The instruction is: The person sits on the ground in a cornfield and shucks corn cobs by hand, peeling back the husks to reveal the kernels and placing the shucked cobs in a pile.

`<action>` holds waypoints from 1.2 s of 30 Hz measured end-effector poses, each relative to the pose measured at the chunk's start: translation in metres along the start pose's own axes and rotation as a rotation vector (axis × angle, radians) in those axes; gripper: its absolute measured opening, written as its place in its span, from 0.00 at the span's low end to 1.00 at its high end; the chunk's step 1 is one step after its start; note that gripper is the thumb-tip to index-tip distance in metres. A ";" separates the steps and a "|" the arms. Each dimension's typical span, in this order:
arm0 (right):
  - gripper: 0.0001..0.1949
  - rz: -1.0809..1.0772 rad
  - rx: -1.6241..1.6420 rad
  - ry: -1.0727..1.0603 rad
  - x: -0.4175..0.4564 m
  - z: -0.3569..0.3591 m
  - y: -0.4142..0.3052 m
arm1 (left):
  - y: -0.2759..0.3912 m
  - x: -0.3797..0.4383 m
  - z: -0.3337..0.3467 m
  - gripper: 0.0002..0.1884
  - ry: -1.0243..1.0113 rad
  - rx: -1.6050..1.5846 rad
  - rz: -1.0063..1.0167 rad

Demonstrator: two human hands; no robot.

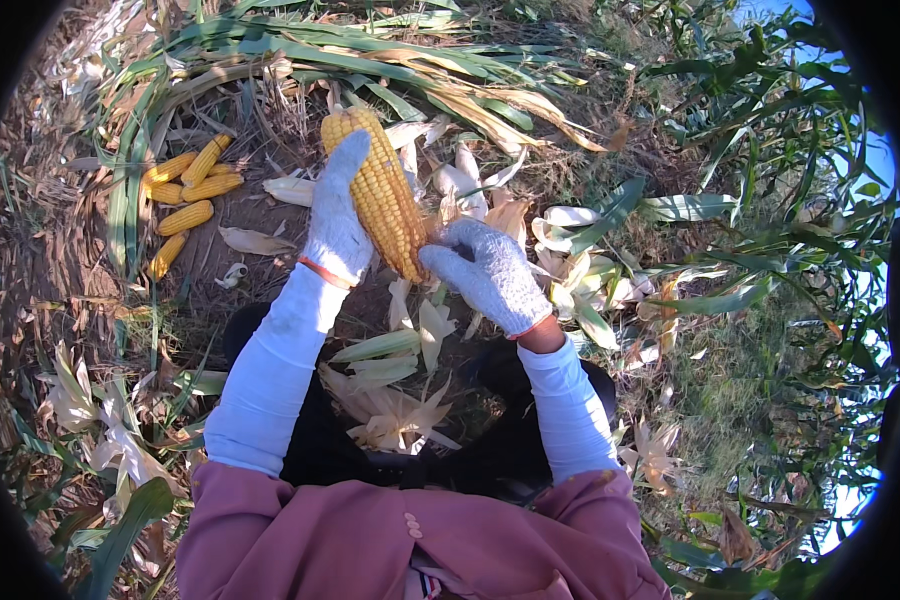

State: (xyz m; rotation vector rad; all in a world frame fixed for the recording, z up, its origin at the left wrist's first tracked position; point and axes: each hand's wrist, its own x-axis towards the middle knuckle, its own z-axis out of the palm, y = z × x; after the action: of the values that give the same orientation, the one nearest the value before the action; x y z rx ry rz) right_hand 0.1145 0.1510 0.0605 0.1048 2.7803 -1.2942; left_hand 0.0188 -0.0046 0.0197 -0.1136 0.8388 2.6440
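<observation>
My left hand (341,214), in a pale knitted glove with an orange cuff edge, is closed around a husked ear of corn (386,187). The thumb lies across the yellow kernels, and the ear tilts with its narrower end down to the right. At that lower end is my right hand (487,274), in a matching glove. Its thumb and fingertips meet the ear's edge; whether they pinch anything is unclear. Behind the ear, dry corn husks (461,180) lie on the ground.
Several husked yellow ears (195,180) lie in a small pile at the left. Long green and yellowing corn stalks (330,56) stretch across the far side. Loose husks (397,420) lie between my legs, and more husks (589,277) at the right. Leafy corn plants (780,150) stand along the right.
</observation>
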 end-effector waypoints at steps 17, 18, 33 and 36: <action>0.11 0.009 -0.794 -0.116 -0.006 -0.020 0.055 | 0.006 0.002 0.000 0.19 0.060 -0.089 0.033; 0.16 -0.036 -0.679 -0.101 -0.005 -0.018 0.049 | 0.006 0.001 -0.002 0.19 0.060 -0.095 0.019; 0.13 -0.097 -0.125 0.036 0.001 0.008 0.010 | -0.011 0.005 -0.004 0.18 0.027 0.053 0.008; 0.11 -0.193 -0.274 -0.120 -0.001 0.000 0.016 | -0.005 -0.002 0.005 0.17 0.037 0.012 0.020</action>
State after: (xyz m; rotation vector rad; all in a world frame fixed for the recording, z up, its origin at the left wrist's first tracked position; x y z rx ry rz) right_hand 0.1174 0.1611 0.0488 -0.2536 2.8848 -0.9022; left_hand 0.0225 0.0010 0.0214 -0.1524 0.8714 2.6628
